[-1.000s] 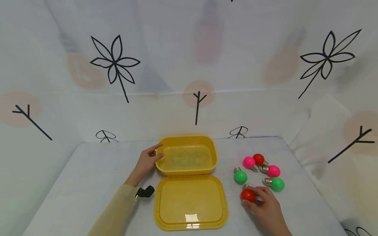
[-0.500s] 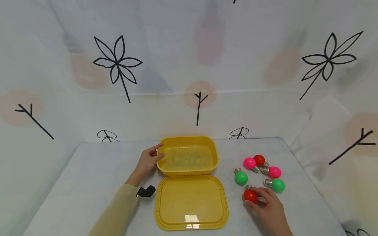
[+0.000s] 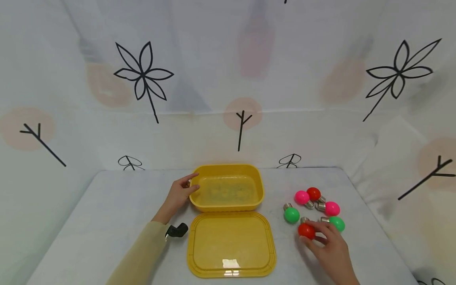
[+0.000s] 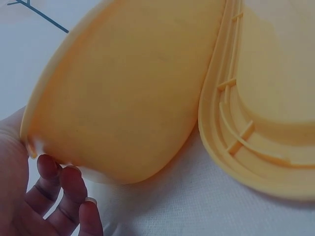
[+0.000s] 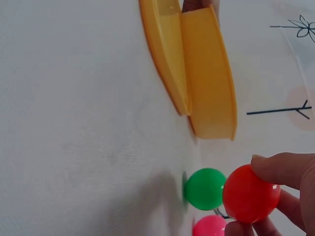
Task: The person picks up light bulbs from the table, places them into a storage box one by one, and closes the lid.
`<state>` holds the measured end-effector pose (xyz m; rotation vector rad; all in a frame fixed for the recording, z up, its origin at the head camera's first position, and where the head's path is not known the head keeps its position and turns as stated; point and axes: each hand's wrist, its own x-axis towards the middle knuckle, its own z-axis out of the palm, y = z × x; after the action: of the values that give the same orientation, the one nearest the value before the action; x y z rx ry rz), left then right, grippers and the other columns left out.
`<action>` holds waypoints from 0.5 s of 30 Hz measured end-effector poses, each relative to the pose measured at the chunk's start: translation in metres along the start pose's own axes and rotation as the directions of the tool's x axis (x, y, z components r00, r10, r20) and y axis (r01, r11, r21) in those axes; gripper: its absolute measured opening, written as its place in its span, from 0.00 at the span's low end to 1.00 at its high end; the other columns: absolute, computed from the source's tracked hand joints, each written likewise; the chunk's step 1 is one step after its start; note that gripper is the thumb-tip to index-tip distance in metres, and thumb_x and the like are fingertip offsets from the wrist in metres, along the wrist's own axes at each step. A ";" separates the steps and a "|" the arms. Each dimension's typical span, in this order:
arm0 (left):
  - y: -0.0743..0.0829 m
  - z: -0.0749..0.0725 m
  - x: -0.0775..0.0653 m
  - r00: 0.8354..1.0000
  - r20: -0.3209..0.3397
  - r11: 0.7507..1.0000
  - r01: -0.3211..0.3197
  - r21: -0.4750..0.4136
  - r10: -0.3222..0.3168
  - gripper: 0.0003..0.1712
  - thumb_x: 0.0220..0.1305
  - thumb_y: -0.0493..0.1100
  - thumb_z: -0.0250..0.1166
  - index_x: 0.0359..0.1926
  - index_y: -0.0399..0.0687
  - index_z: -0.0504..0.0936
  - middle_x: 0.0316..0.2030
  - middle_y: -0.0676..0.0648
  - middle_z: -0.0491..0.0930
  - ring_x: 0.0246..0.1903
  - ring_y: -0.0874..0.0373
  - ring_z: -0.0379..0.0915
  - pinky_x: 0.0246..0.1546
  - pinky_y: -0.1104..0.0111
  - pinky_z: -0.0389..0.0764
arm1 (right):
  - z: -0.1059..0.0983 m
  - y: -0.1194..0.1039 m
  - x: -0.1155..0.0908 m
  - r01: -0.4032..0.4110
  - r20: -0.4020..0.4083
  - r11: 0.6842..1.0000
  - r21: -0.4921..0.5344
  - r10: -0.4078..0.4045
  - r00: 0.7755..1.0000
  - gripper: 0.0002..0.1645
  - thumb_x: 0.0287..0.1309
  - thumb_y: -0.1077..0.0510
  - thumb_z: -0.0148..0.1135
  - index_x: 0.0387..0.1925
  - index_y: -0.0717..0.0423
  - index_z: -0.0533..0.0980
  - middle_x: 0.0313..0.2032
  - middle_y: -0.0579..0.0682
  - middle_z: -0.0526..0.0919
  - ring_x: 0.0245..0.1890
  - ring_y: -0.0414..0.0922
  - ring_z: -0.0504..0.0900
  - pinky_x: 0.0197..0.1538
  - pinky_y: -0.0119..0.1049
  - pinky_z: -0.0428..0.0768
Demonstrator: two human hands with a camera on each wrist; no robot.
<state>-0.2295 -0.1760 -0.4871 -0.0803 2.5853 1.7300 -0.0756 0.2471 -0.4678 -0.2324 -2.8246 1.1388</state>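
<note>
My right hand (image 3: 331, 247) pinches a red light bulb (image 3: 306, 231) between thumb and fingers, its silver screw base pointing away. In the right wrist view that red bulb (image 5: 251, 194) overlaps a green bulb (image 5: 205, 189). My left hand (image 3: 179, 196) grips the left end of a yellow plastic box (image 3: 228, 208), some fingers over its rim. Seen from the left wrist, several fingertips (image 4: 74, 184) curl against the outside of the box wall (image 4: 123, 98). The box stands open and upright. Directly in front of it lies a yellow lid (image 3: 231, 243).
Right of the box lie more bulbs: a green bulb (image 3: 291, 215), a pink bulb (image 3: 302, 197), a red bulb (image 3: 314, 194), another pink bulb (image 3: 332, 208) and another green bulb (image 3: 337, 224), partly behind my right hand. White cloth covers the table (image 3: 117, 221); a patterned backdrop (image 3: 199, 79) surrounds it.
My right hand has carried the red bulb a little to the right and away from me, nearer the other bulbs. The left hand, box and lid stay in place.
</note>
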 end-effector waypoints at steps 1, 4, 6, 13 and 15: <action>0.000 0.000 0.000 1.000 0.000 1.000 0.003 0.001 -0.003 0.27 0.62 0.41 0.70 0.63 0.54 0.80 0.33 0.46 0.67 0.31 0.54 0.63 0.24 0.72 0.64 | 0.000 -0.001 0.000 0.012 -0.012 1.000 -0.001 -0.012 1.000 0.31 0.51 0.62 0.76 0.58 0.60 0.77 0.52 0.56 0.71 0.52 0.58 0.75 0.48 0.54 0.82; 0.001 0.000 0.000 1.000 -0.002 1.000 0.008 -0.004 -0.008 0.27 0.62 0.40 0.70 0.62 0.54 0.80 0.33 0.46 0.67 0.30 0.54 0.63 0.23 0.72 0.64 | 0.000 -0.005 0.001 0.035 -0.035 0.999 0.015 -0.034 0.999 0.30 0.51 0.62 0.76 0.57 0.59 0.77 0.50 0.55 0.72 0.52 0.57 0.75 0.47 0.54 0.82; 0.002 0.000 0.000 1.000 -0.003 1.000 0.011 -0.012 -0.011 0.27 0.61 0.40 0.70 0.62 0.53 0.80 0.33 0.46 0.67 0.30 0.54 0.63 0.23 0.72 0.64 | 0.001 -0.007 0.002 0.040 -0.043 0.999 0.029 -0.038 0.998 0.30 0.51 0.62 0.76 0.57 0.59 0.77 0.50 0.55 0.72 0.52 0.56 0.75 0.47 0.53 0.82; 0.001 -0.001 0.001 1.000 0.003 1.000 0.010 -0.012 -0.010 0.27 0.62 0.40 0.70 0.63 0.54 0.80 0.33 0.47 0.66 0.30 0.55 0.63 0.23 0.72 0.64 | 0.004 -0.014 0.006 0.086 -0.069 0.995 0.058 -0.082 0.994 0.29 0.51 0.63 0.76 0.56 0.57 0.77 0.51 0.53 0.73 0.52 0.55 0.76 0.45 0.52 0.83; 0.001 -0.001 0.001 1.000 -0.001 1.000 0.007 -0.016 -0.007 0.27 0.61 0.39 0.70 0.62 0.53 0.80 0.33 0.47 0.66 0.30 0.55 0.62 0.23 0.72 0.64 | 0.005 -0.017 0.008 0.105 -0.076 0.992 0.070 -0.099 0.992 0.29 0.51 0.63 0.75 0.56 0.57 0.77 0.51 0.53 0.73 0.52 0.54 0.75 0.45 0.51 0.83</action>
<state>-0.2305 -0.1770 -0.4857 -0.0911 2.5693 1.7485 -0.0863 0.2333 -0.4594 -0.1194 -2.6918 1.1857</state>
